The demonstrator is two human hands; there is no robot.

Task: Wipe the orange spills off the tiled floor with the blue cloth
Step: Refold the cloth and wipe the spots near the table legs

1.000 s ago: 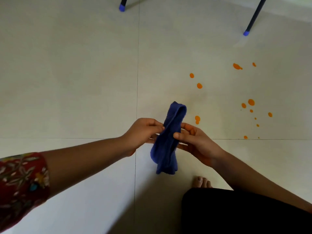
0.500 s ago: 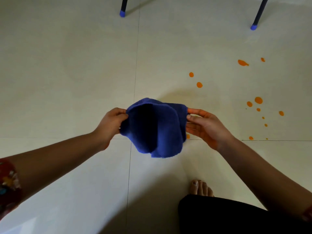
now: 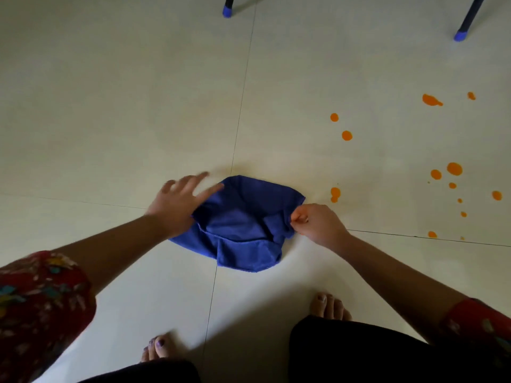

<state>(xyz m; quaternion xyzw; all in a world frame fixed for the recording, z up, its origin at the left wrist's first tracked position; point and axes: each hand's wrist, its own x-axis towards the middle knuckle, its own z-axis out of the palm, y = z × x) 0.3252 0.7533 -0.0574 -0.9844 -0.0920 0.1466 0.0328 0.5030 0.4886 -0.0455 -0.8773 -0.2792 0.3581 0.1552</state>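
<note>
In the head view, the blue cloth [image 3: 243, 225] lay crumpled on the tiled floor [image 3: 124, 106], right over the place where the grout lines crossed. The left hand [image 3: 181, 204] was open, with the fingers spread and a little blurred; its palm rested on the left edge of the cloth. The right hand [image 3: 318, 222] was closed, and its fingertips pinched the right edge of the cloth. The orange spills [image 3: 453, 168] were scattered on the floor to the right of the cloth, and the closest drop [image 3: 335, 194] was just beside the cloth's right corner, not touching it. Two dark chair legs with blue tips [image 3: 227, 11] stood at the top. Bare toes [image 3: 327, 304] were seen below the cloth.
</note>
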